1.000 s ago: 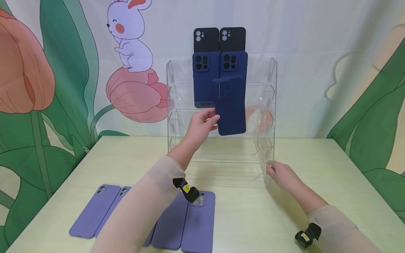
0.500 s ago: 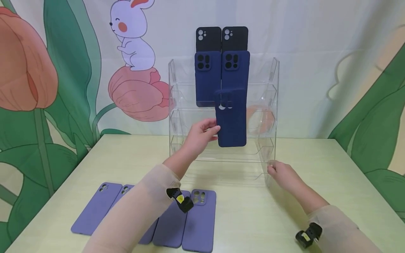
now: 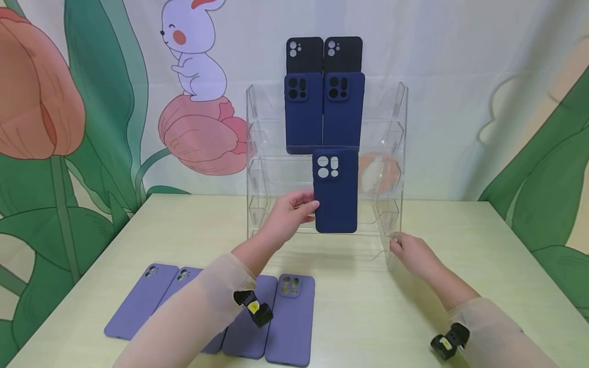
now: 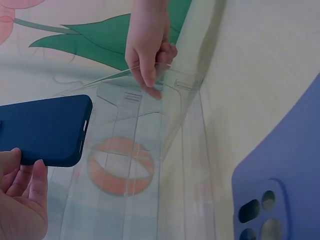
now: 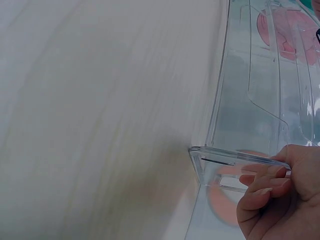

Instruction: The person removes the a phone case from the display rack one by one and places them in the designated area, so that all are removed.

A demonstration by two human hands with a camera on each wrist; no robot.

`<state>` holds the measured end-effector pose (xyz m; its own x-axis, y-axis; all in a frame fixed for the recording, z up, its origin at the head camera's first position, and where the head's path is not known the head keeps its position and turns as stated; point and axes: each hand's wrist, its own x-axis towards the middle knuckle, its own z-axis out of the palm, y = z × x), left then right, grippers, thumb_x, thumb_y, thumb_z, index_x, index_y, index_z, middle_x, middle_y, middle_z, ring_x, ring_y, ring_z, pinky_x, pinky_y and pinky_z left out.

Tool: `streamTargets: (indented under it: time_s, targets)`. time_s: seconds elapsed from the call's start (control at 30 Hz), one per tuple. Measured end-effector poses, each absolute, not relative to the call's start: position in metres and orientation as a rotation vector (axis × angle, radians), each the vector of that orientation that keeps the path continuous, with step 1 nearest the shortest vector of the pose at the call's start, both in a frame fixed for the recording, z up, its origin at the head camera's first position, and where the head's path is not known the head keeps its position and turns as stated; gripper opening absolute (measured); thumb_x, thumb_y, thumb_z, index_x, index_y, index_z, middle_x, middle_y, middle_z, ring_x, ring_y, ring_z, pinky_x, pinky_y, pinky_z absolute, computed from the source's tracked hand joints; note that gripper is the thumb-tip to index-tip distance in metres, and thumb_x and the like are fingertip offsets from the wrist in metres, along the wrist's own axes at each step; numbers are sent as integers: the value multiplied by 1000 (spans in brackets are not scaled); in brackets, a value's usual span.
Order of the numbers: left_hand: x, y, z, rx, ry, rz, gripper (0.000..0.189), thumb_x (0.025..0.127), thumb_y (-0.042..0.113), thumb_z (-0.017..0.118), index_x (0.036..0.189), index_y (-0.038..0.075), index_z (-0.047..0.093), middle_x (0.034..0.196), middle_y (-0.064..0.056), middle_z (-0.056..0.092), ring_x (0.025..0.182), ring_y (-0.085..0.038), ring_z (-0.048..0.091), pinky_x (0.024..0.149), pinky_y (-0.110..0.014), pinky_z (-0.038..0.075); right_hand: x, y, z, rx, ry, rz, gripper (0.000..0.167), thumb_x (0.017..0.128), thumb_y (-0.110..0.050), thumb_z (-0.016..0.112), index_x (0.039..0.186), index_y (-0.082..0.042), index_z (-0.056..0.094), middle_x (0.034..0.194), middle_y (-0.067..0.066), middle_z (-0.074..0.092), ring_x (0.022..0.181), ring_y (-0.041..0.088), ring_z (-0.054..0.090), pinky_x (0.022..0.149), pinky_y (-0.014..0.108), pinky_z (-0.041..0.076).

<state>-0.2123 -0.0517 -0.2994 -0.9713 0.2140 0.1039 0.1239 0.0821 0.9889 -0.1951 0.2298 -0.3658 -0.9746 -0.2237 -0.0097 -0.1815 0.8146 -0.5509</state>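
Observation:
My left hand (image 3: 289, 217) pinches a navy phone case (image 3: 337, 204) by its left edge, upright in front of the clear tiered display rack (image 3: 401, 133). White shows through the camera holes of the held case. In the left wrist view, thumb and fingers grip the long edge of this case (image 4: 45, 131). My right hand (image 3: 416, 255) holds the rack's lower right side panel; the right wrist view shows curled fingers (image 5: 257, 205) at the panel's edge (image 5: 235, 156). Two navy cases (image 3: 303, 122) stand side by side in an upper tier, before two black cases (image 3: 305, 55).
Several lilac phone cases (image 3: 291, 327) lie in a row on the pale table (image 3: 359, 317), front left, partly hidden by my left sleeve (image 3: 193, 306). Behind the rack hangs a cloth (image 3: 442, 102) printed with a rabbit and tulips.
My left hand has lowered the navy case from in front of the right upper navy case to below it, and the case has tipped to face me. The right hand stays on the rack.

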Motion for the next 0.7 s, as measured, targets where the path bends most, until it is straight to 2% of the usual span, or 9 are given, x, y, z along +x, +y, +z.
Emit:
streamTargets:
  time_s: [0.2, 0.43, 0.7]
  targets:
    - [-206, -53, -306, 370, 2264, 2012, 30, 94, 7, 56, 122, -1, 58, 108, -13, 64, 95, -21, 62, 80, -32, 53, -195, 230, -365, -329, 2920, -865, 46, 97, -15, 33, 128, 19, 39, 57, 1, 34, 47, 11, 26, 45, 25, 30]
    - [-198, -55, -313, 367, 2238, 1990, 30, 94, 9, 56, 123, 3, 59, 109, -10, 64, 99, -21, 61, 81, -32, 53, -195, 230, -366, -326, 2916, -865, 47, 96, -14, 33, 129, 19, 39, 57, 0, 33, 47, 11, 26, 45, 26, 30]
    - [-185, -59, -325, 348, 2191, 1951, 32, 93, 7, 56, 124, 0, 57, 111, -13, 63, 100, -22, 60, 83, -33, 52, -196, 230, -365, -320, 2910, -876, 46, 97, -15, 33, 129, 18, 39, 59, 2, 35, 47, 11, 27, 44, 25, 30]
